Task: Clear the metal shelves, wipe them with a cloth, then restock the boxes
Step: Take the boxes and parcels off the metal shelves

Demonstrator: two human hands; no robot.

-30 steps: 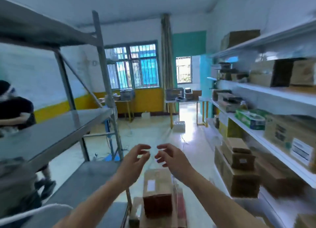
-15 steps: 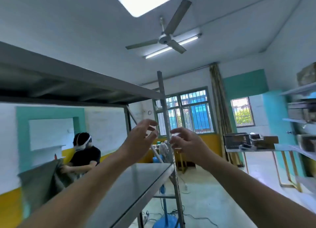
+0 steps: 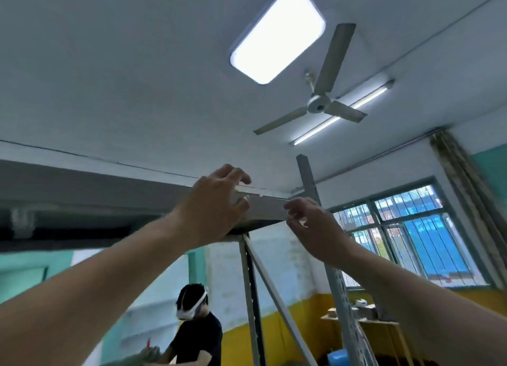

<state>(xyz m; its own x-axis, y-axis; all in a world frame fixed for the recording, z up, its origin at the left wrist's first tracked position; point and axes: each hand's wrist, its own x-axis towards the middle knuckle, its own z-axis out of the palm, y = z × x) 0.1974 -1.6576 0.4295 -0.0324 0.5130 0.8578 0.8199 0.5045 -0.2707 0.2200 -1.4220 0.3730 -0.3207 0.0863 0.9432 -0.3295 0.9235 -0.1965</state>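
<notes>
Left hand (image 3: 216, 206) reaching at top metal shelf (image 3: 82, 190) edge, fingers straddling it, grip unclear. Right hand (image 3: 312, 225) hovering beside, fingers loosely curled, empty. Ceiling fan (image 3: 318, 104) hanging overhead.

- the top metal shelf (image 3: 82, 190) sits above me, grey and level, and i see it from below: a flat front lip over a dark, shadowed underside.
- it runs from the far left in to a corner near the middle.
- the grey front upright (image 3: 307, 179) stands at that corner and pokes up past the shelf; lower down it is perforated.
- the slotted rear upright (image 3: 251, 297) drops from under the shelf, with a pale diagonal brace (image 3: 277, 297) slanting down to the right beside it.
</notes>
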